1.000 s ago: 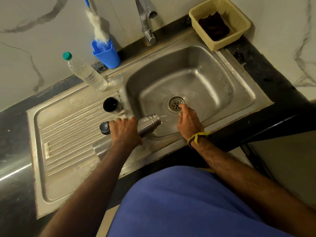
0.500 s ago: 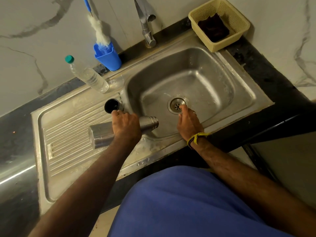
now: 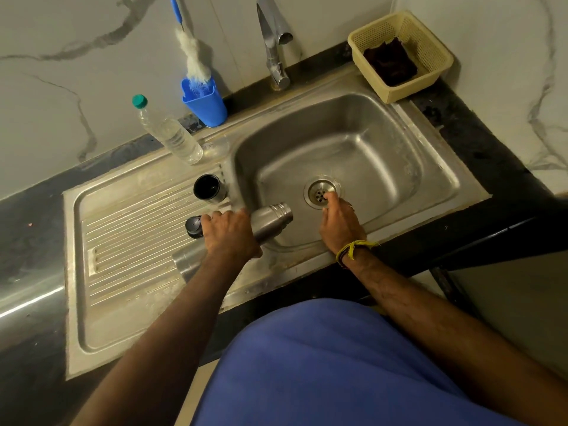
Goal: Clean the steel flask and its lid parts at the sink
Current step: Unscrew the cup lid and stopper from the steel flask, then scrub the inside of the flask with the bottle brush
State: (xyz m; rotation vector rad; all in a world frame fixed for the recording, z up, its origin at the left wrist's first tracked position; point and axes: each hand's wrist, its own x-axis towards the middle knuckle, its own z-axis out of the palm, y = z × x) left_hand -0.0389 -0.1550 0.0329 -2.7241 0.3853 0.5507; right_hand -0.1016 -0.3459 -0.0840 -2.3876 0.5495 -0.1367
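The left hand gripped the steel flask lying across the sink's left rim, neck over the basin; the right hand, fingers loosely curled and holding nothing, touched the drain; both lid parts, the cup and the stopper, stood just left of the rim.

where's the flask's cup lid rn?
Head view: the cup lid stands mouth-up on the drainboard, at the basin's left edge, just behind the stopper and the left hand.

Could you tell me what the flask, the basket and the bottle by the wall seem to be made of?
The flask looks like brushed steel: grey, with soft highlights. The basket seems to be cream plastic, moulded as fine mesh walls. The bottle appears to be clear thin plastic with a green cap; you can see through it.
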